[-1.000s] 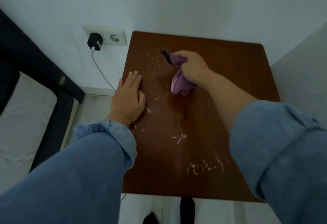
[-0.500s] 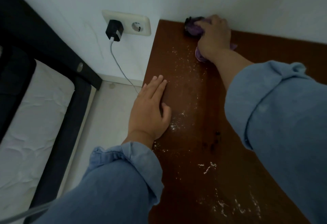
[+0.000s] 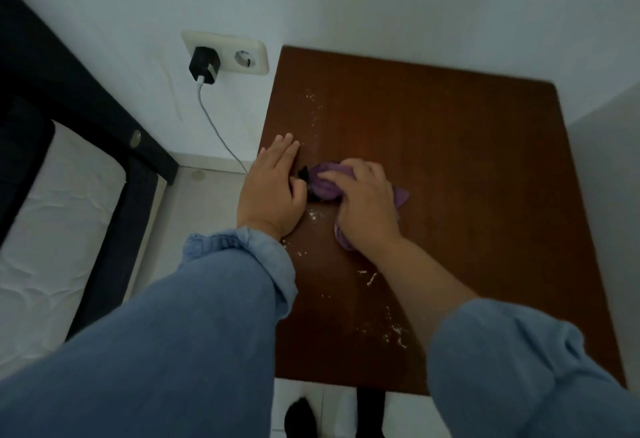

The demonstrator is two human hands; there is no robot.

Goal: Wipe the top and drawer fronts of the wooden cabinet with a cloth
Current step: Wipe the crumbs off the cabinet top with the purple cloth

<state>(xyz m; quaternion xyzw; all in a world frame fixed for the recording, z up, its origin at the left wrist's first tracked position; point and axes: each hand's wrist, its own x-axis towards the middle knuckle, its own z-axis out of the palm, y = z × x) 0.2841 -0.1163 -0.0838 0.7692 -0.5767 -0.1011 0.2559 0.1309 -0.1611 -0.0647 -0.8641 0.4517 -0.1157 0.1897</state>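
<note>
Our right hand (image 3: pixel 367 207) is clenched around the bunched purple cloth (image 3: pixel 325 186), pressed onto the wooden cabinet (image 3: pixel 450 167) top at about 9 o'clock of its centre. Our left hand (image 3: pixel 273 191) lies flat with fingers spread narrowly on the left edge, touching the cloth. White crumbs (image 3: pixel 372 278) lie toward 6 o'clock.

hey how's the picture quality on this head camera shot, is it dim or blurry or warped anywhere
Head view: dim and bluish, no glare on the cabinet top. Head view: wide-angle bending, the denim sleeves loom large at the bottom. Head view: slight softness around the right hand on the purple cloth; the left hand and wall socket look sharper. Head view: white specks stay readable.
</note>
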